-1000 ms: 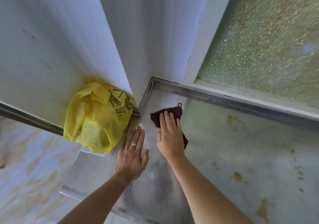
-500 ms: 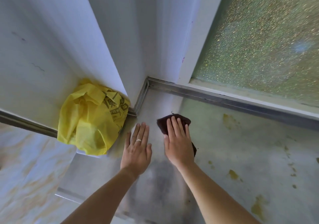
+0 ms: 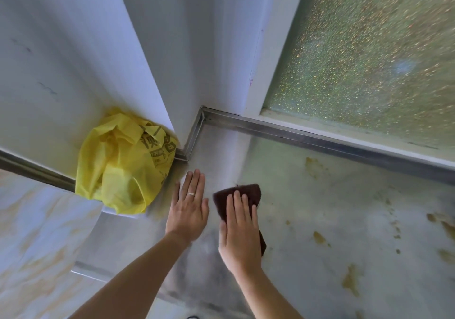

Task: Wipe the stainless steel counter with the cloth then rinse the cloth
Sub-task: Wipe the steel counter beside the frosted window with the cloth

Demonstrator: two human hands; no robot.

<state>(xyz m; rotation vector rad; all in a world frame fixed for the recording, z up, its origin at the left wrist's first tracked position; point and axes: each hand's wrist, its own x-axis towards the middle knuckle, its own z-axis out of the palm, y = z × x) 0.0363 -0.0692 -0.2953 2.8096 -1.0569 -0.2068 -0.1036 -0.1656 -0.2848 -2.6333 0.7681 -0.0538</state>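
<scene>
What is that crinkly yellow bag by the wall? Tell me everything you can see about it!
The crumpled yellow plastic bag looks thin and shiny, bunched into a puffy lump with many folds. Dark printed characters show on its right side, too creased to read. It sits against the white wall, at the left end of the steel counter, its lower part hanging over the counter's edge. Whether anything is inside cannot be seen. The left hand lies flat just right of it, not touching.

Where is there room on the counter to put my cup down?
Bare counter lies right of the cloth, below the window, though stained. It is crowded by the yellow bag, where the left hand and right hand press flat.
</scene>
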